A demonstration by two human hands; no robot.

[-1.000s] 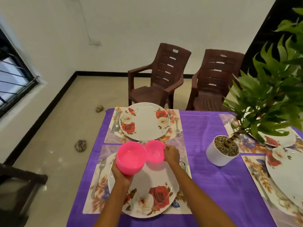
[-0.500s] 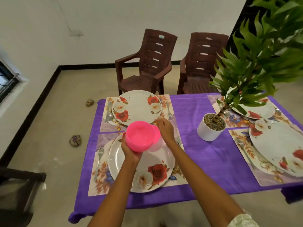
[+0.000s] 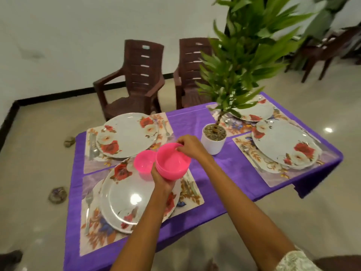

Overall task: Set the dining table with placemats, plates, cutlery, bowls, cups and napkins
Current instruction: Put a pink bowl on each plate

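Pink bowls are stacked one inside the other near the centre of the frame, held above the table; the top bowl has nothing in it. The left hand carries the stack from below, with its fingers curled around the lower wall. The right hand pinches the far rim of the top bowl with the fingertips. One single pink bowl stands just to the left of the stack, on the upper edge of the near plate, and it is also empty. This plate has a rose pattern and lies on a floral placemat in the lower left of the frame, with a fork on its left side. Further up, a second plate lies on its own placemat with a spoon beside it. Right of the hands stands a white pot filled with small stones, and a green plant grows from it toward the upper right. Two more flowered plates lie on placemats at the right side. All of this sits on a purple tablecloth. Two brown plastic chairs stand behind the table, near the white wall.
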